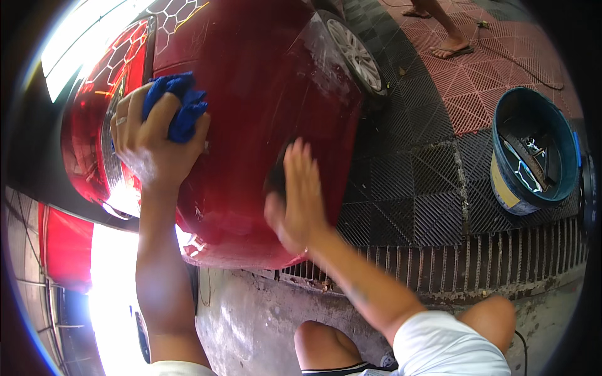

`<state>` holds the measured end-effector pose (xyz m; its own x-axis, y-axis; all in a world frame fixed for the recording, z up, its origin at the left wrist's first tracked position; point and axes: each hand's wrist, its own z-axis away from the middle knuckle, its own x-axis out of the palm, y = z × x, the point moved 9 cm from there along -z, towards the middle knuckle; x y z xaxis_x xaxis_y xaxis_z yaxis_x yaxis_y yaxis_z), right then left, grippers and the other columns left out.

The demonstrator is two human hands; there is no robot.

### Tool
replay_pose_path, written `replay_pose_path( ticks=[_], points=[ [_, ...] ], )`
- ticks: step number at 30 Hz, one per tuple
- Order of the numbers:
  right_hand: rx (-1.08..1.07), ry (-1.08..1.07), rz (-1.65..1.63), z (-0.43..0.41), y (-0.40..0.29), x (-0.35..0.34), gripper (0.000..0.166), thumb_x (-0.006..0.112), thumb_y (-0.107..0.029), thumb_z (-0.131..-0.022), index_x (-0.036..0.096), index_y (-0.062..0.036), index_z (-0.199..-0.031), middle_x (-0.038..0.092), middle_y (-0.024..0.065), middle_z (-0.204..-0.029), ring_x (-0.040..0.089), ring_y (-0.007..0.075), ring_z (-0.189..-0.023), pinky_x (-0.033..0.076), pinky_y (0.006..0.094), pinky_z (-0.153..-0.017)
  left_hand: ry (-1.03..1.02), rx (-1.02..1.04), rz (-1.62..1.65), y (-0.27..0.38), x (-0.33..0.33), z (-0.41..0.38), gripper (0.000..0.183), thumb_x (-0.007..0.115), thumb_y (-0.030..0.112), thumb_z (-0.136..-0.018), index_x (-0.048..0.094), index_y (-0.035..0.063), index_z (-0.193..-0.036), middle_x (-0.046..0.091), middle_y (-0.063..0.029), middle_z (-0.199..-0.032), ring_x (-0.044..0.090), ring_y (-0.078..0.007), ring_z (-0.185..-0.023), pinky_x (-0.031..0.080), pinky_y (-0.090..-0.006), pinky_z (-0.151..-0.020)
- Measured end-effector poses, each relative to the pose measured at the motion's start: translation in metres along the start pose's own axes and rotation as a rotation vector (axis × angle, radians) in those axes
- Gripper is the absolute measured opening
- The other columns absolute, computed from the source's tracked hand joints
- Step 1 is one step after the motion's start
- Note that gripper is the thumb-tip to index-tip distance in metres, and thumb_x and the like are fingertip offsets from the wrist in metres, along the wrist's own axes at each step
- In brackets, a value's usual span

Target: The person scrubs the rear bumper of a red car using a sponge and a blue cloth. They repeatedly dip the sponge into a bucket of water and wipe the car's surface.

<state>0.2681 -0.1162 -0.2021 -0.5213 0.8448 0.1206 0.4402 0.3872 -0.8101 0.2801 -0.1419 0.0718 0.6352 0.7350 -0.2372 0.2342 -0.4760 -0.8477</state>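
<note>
A red car body panel (235, 117) fills the middle of the view, with whitish smears near the wheel (355, 54). My left hand (160, 136) grips a crumpled blue cloth (176, 103) over the panel, just right of the red tail light (89, 141). Lower on the panel, my right hand (298, 197) is somewhat blurred, its fingers extended. Beside its fingers and partly behind them lies a dark object (277, 176); whether the hand holds it cannot be told.
At the right a teal bucket (498, 155) holds liquid and dark items. Black and red slatted tiles (437, 178) cover the floor, bordered by a metal drain grate (423, 263). Another person's sandalled foot (451, 47) stands at the top right, near a dark hose or cable (522, 70).
</note>
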Motion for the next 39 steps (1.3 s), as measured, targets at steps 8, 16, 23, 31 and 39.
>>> replay_pose_path(
  ticks=[8,16,23,31,39],
  points=[
    [0.196,-0.007,-0.088,-0.103,0.126,-0.026,0.089,0.040,-0.059,-0.114,0.019,0.0052,-0.171,0.015,0.0296,-0.179,0.010,0.0420,-0.168,0.008,0.0526,-0.136,0.005,-0.018,0.038,-0.004,0.002,-0.003,0.035,0.094,0.024,-0.059,0.078,0.0168,-0.090,0.074,-0.0066,-0.108,0.070,-0.0312,-0.098,0.053,-0.0462,-0.089],
    [0.021,-0.134,0.032,0.076,0.023,0.012,0.096,0.032,-0.064,-0.112,0.004,0.0053,-0.172,0.004,0.0297,-0.180,0.001,0.0444,-0.168,0.005,0.0585,-0.135,0.028,0.002,0.046,-0.003,-0.002,0.001,0.036,0.095,0.024,-0.060,0.079,0.0164,-0.091,0.075,-0.0092,-0.110,0.071,-0.0320,-0.103,0.055,-0.0464,-0.093],
    [0.358,-0.033,-0.143,-0.086,0.181,-0.034,0.081,0.029,-0.055,-0.116,0.028,0.0064,-0.168,0.026,0.0293,-0.176,0.016,0.0437,-0.167,0.010,0.0568,-0.134,0.084,0.000,0.025,-0.007,-0.001,0.002,0.036,0.094,0.023,-0.061,0.079,0.0156,-0.093,0.074,-0.0092,-0.107,0.071,-0.0332,-0.099,0.054,-0.0470,-0.090],
    [0.153,-0.209,0.124,0.093,0.066,0.004,0.097,0.026,-0.069,-0.111,0.007,0.0040,-0.173,0.003,0.0291,-0.181,-0.001,0.0432,-0.169,-0.001,0.0630,-0.134,0.054,0.020,0.042,-0.009,-0.001,0.003,0.038,0.096,0.024,-0.061,0.077,0.0135,-0.092,0.076,-0.0111,-0.110,0.072,-0.0353,-0.098,0.056,-0.0487,-0.088],
    [0.334,-0.109,0.037,-0.046,0.209,-0.014,0.091,0.032,-0.063,-0.113,0.017,0.0065,-0.171,0.013,0.0295,-0.179,0.007,0.0428,-0.168,0.011,0.0553,-0.135,0.061,-0.037,0.016,-0.011,0.003,0.008,0.039,0.096,0.024,-0.061,0.080,0.0149,-0.095,0.077,-0.0109,-0.112,0.073,-0.0340,-0.099,0.058,-0.0479,-0.088]
  ],
)
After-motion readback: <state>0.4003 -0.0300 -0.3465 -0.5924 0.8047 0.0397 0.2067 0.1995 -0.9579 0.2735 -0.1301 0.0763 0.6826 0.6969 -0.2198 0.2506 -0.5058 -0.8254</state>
